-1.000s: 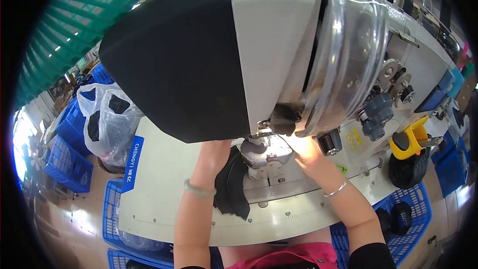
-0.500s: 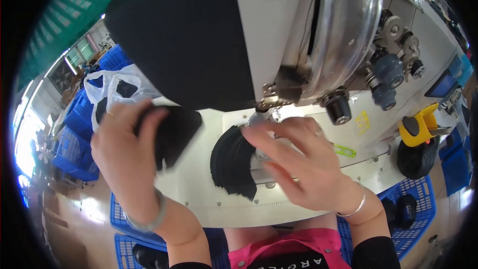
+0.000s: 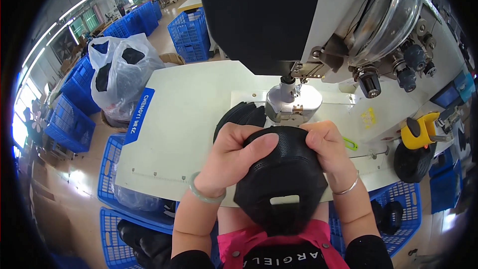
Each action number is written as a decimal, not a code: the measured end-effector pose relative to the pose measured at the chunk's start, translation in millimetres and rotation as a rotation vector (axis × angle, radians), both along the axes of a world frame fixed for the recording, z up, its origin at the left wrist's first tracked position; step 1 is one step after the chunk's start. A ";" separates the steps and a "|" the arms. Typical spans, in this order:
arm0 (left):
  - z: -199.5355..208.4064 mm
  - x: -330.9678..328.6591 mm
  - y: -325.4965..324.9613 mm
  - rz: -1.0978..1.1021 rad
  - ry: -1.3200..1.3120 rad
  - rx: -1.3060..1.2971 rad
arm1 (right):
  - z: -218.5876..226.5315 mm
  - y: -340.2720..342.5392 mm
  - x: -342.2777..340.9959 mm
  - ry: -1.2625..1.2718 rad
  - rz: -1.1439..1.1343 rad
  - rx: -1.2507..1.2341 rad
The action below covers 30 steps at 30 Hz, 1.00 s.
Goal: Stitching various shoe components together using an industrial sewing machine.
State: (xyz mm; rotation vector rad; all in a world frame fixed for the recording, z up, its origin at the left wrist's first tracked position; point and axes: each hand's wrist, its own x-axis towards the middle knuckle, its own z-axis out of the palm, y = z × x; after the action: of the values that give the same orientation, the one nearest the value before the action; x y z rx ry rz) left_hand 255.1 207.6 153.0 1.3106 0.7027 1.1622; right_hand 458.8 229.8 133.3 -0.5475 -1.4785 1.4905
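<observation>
Worktop: pale, more of its left side exposed than half a second ago. Sewing machine: black and grey, now farther right in view; top cut off by the upper edge. Black cap-shaped piece: perforated panel, slot-like opening; held before the machine, over the worktop's front edge and the lap. Left hand: earlier apart with a blurred black item; now grip closed on the piece's upper left edge, thumb on its face, fingers mostly hidden. Right hand: earlier unladen, now pinching the upper right edge; fingertips behind unseen. Black stack: beside the machine, partly covered by the left hand. Green item: small, partly hidden by the right hand.
</observation>
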 end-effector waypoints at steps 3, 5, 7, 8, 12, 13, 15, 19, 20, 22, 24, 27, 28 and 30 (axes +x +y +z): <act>-20.8 7.3 6.1 -0.033 -0.166 0.012 | -14.5 -0.9 4.9 0.032 -0.081 -0.046; -25.5 8.4 6.6 -0.147 -0.252 -0.034 | -10.4 -8.4 2.2 0.030 -0.124 -0.064; -25.5 10.1 7.3 -0.212 -0.314 -0.108 | -4.6 -13.3 -1.7 0.035 -0.168 -0.083; -25.4 10.3 8.1 -0.273 -0.368 -0.180 | -3.0 -12.9 -2.7 0.014 -0.176 -0.080; -21.9 2.0 9.5 -0.356 -0.251 -0.208 | 0.1 -12.8 -2.7 -0.088 -0.190 0.002; -22.6 2.2 8.4 -0.357 -0.252 -0.214 | -0.7 -12.1 -2.2 -0.088 -0.191 -0.003; -23.2 6.6 5.3 -0.322 -0.236 -0.248 | -2.7 -11.9 3.2 -0.068 -0.252 -0.070; -34.1 4.8 1.6 -0.364 -0.446 -0.301 | -8.7 -13.2 6.6 -0.080 -0.214 -0.026; -35.9 4.3 0.8 -0.261 -0.419 -0.389 | -8.3 -14.0 6.1 -0.080 -0.215 -0.027; -36.8 3.0 0.1 -0.158 -0.391 -0.475 | -5.8 -16.0 4.4 -0.081 -0.209 -0.025; -33.5 3.2 -0.1 -0.196 -0.409 -0.499 | -5.0 -16.6 5.4 -0.074 -0.193 -0.022; -30.8 3.8 0.9 -0.356 -0.386 -0.373 | -3.4 -17.6 4.5 -0.076 -0.180 -0.022; -29.6 3.8 -0.4 -0.354 -0.386 -0.372 | -2.9 -17.9 3.9 -0.088 -0.186 -0.025; -28.5 5.3 -2.7 -0.332 -0.354 -0.312 | -3.1 -18.3 5.7 -0.111 -0.171 -0.013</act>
State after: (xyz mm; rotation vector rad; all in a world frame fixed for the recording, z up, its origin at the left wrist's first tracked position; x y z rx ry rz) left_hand 260.4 205.0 124.5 0.8870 0.3701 0.9363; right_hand 464.5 211.5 130.3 -0.7558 -1.4688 1.3549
